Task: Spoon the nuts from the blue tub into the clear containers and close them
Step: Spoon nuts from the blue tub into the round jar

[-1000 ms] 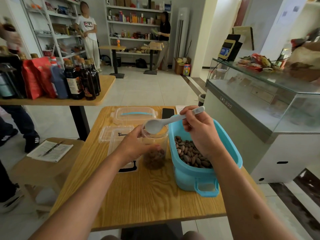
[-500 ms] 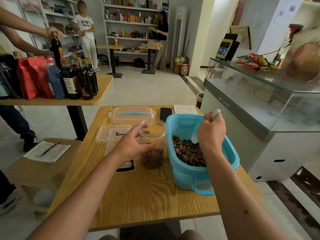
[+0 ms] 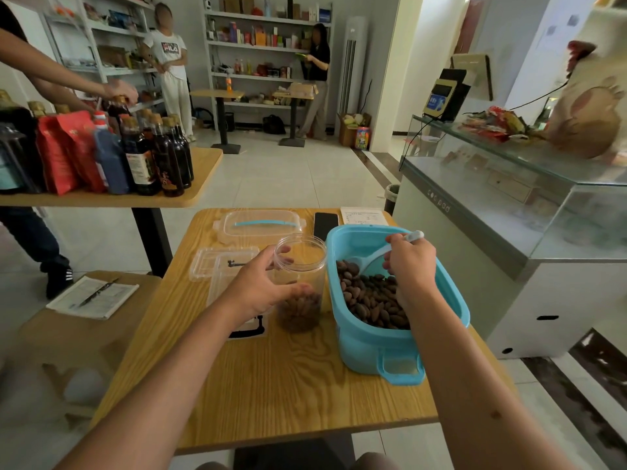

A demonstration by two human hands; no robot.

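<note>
A blue tub (image 3: 403,347) stands on the right half of the wooden table (image 3: 271,385), with brown nuts (image 3: 369,296) piled in it. Just left of it stands a clear round jar (image 3: 300,262), open at the top, its lower third filled with nuts. My left hand (image 3: 261,290) grips the jar from the left side. My right hand (image 3: 412,266) holds a pale blue spoon (image 3: 368,261) by its handle; the bowl of the spoon dips into the nuts at the far end of the tub.
Behind the jar lie a clear lid with a blue strip (image 3: 259,225), a flat clear container (image 3: 220,262), a black phone (image 3: 325,223) and a paper sheet (image 3: 363,217). A glass counter (image 3: 509,205) stands to the right. A table of bottles (image 3: 149,161) stands at the left.
My right hand brought the spoon from above the jar over to the tub and lowered it into the nuts. My left hand stayed on the jar.
</note>
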